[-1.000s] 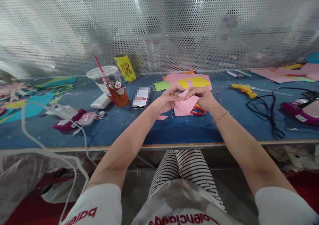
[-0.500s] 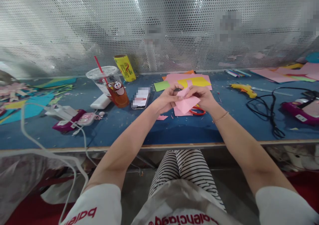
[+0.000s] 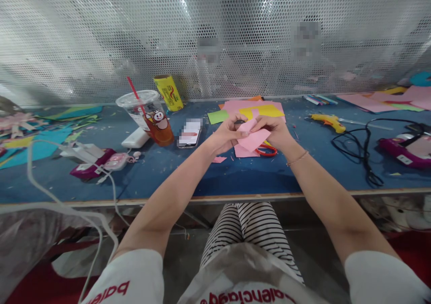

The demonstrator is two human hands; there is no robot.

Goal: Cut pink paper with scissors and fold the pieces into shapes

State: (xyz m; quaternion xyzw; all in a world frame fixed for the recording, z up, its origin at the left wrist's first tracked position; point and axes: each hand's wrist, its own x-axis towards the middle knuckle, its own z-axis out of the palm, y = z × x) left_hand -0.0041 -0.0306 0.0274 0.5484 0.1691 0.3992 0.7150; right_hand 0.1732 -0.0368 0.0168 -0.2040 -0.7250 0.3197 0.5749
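A folded piece of pink paper (image 3: 255, 140) is held up between my two hands, above the blue table (image 3: 161, 174). My left hand (image 3: 227, 135) pinches its left side, and my right hand (image 3: 272, 129) grips it near the top with thumb and fingers. Beneath the hands lies another pink piece, and the red handle of a pair of scissors (image 3: 267, 151) shows beside it. Just behind are pink sheets, a yellow sheet (image 3: 269, 111) and a green piece (image 3: 218, 116). A small pink scrap (image 3: 219, 159) rests below my left hand.
Left of my hands are a phone (image 3: 190, 133), a drink cup with a red straw (image 3: 156, 120), a yellow can (image 3: 169, 93) and a purple power strip with white cables (image 3: 89, 165). To the right lie a yellow glue gun (image 3: 328, 121), black cable (image 3: 365, 156) and another purple strip (image 3: 404, 153).
The held pink paper has tilted slightly, and its lower point is now turned more to the left. Both hands keep their grip in nearly the same place.
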